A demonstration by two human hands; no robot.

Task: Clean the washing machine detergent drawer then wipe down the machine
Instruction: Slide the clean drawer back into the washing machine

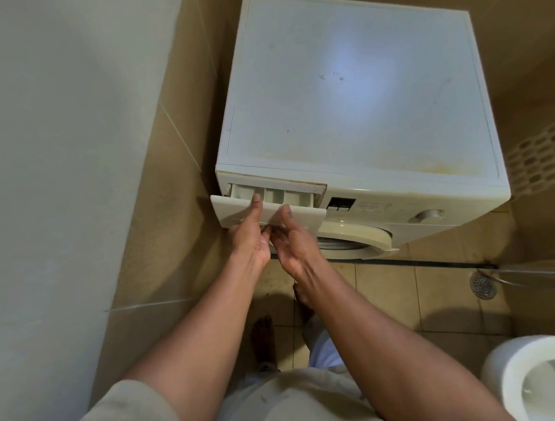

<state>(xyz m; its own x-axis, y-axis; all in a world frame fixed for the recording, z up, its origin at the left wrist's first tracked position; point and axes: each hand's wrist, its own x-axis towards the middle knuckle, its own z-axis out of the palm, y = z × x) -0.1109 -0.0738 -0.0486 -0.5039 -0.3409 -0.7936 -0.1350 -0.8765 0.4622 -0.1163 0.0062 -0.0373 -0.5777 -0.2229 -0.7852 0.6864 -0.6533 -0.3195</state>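
Detergent drawer (pixel 233 211) sits partly pulled out at the upper left front of the washing machine (pixel 353 90). Left hand (pixel 250 237) and right hand (pixel 293 243) pinch its front panel, thumbs on top and fingers curled beneath. It is probably light, stiff plastic, maybe slippery; better to support it underneath.

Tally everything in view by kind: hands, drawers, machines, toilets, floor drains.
hands: 2, the left hand and the right hand
detergent drawer: 1
washing machine: 1
toilet: 1
floor drain: 1
total: 6
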